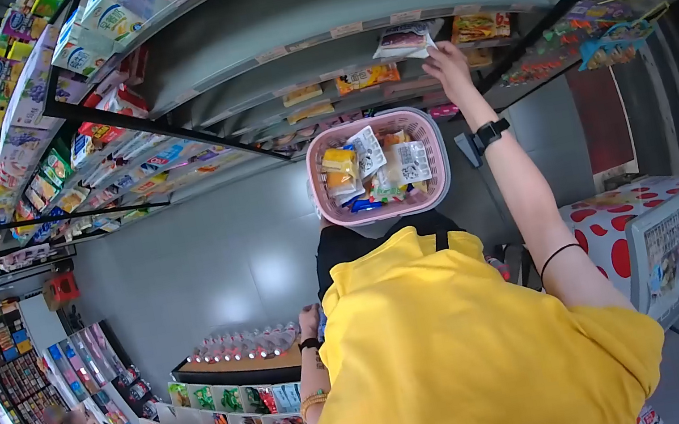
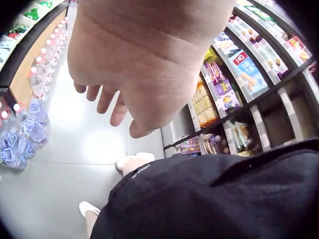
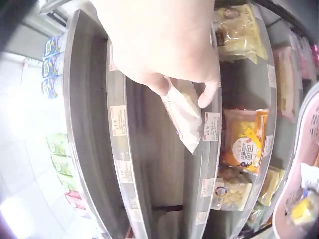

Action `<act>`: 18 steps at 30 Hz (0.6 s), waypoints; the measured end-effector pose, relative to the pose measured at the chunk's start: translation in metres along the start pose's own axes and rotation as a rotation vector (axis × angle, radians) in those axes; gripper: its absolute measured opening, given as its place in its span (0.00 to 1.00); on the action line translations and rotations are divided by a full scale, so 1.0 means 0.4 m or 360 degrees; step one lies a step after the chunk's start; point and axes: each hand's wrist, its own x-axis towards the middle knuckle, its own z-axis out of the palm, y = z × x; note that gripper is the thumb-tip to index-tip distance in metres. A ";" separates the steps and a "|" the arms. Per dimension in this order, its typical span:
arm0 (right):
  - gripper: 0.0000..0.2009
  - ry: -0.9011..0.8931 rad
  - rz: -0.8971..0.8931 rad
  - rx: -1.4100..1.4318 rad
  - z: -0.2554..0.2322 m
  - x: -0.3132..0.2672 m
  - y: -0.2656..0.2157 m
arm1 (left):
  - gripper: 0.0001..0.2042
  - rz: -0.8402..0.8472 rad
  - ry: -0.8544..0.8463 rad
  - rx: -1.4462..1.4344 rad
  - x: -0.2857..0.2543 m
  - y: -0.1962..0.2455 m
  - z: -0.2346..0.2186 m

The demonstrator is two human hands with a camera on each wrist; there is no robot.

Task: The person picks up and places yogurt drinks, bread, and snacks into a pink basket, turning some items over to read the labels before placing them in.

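The left hand (image 1: 310, 319) is hanging empty beside the yellow shirt (image 1: 433, 332), its fingers loose and slightly apart, while the pink shopping basket (image 1: 438, 163) to its right is holding bagged snacks (image 1: 341, 171). Farther right, a white food packet (image 1: 403, 40) is being pinched at one end before a price-label strip (image 3: 210, 159) by the right hand's (image 1: 451, 70) thumb and fingers; so slight a hold could be letting it slip.

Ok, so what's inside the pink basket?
The pink basket holds a heap of packets, among them a yellow-orange packet, two white printed packets and a blue packet. The upper ones cover the rest, so the bottom and anything deeper can't be seen.
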 end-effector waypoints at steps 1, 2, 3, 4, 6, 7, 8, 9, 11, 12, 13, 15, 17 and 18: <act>0.10 -0.0086 0.0055 0.0222 -0.002 -0.022 0.006 | 0.20 0.0051 0.0027 0.0032 -0.003 0.035 -0.009; 0.10 -0.0124 0.0086 0.0318 -0.005 -0.045 0.009 | 0.20 0.0102 0.0057 0.0060 0.006 0.080 -0.013; 0.11 -0.0166 0.0117 0.0412 -0.005 -0.070 0.007 | 0.20 0.0153 0.0088 0.0082 0.016 0.126 -0.013; 0.11 -0.0210 0.0148 0.0507 -0.006 -0.090 0.007 | 0.20 0.0170 0.0072 0.0049 0.047 0.137 -0.012; 0.11 -0.0255 0.0142 0.0594 -0.009 -0.109 0.015 | 0.20 0.0201 0.0037 -0.0007 0.103 0.155 -0.019; 0.12 -0.0217 0.0165 0.0593 0.000 -0.113 0.009 | 0.20 0.0227 0.0071 0.0026 0.100 0.187 -0.026; 0.12 -0.0178 0.0186 0.0591 0.007 -0.113 0.001 | 0.20 0.0255 0.0104 0.0060 0.094 0.218 -0.033; 0.13 -0.0139 0.0208 0.0589 0.010 -0.116 -0.014 | 0.20 0.0283 0.0136 0.0093 0.097 0.221 -0.033; 0.15 -0.0074 0.0452 0.0544 0.016 -0.106 -0.053 | 0.19 0.0326 0.0169 0.0102 0.102 0.215 -0.032; 0.16 -0.0043 0.0574 0.0523 0.017 -0.095 -0.064 | 0.19 0.0338 0.0178 0.0149 0.100 0.207 -0.034; 0.16 -0.0029 0.0571 0.0476 0.011 -0.079 -0.061 | 0.19 0.0350 0.0187 0.0195 0.107 0.183 -0.035; 0.17 -0.0002 0.0571 0.0381 -0.002 -0.045 -0.047 | 0.20 0.0274 0.0117 0.0235 0.129 0.111 -0.033; 0.17 0.0027 0.0541 0.0245 -0.027 0.000 -0.010 | 0.20 0.0178 0.0074 0.0182 0.124 0.049 -0.027; 0.17 0.0042 0.0531 0.0176 -0.039 0.008 0.006 | 0.20 0.0117 0.0065 0.0110 0.107 0.026 -0.022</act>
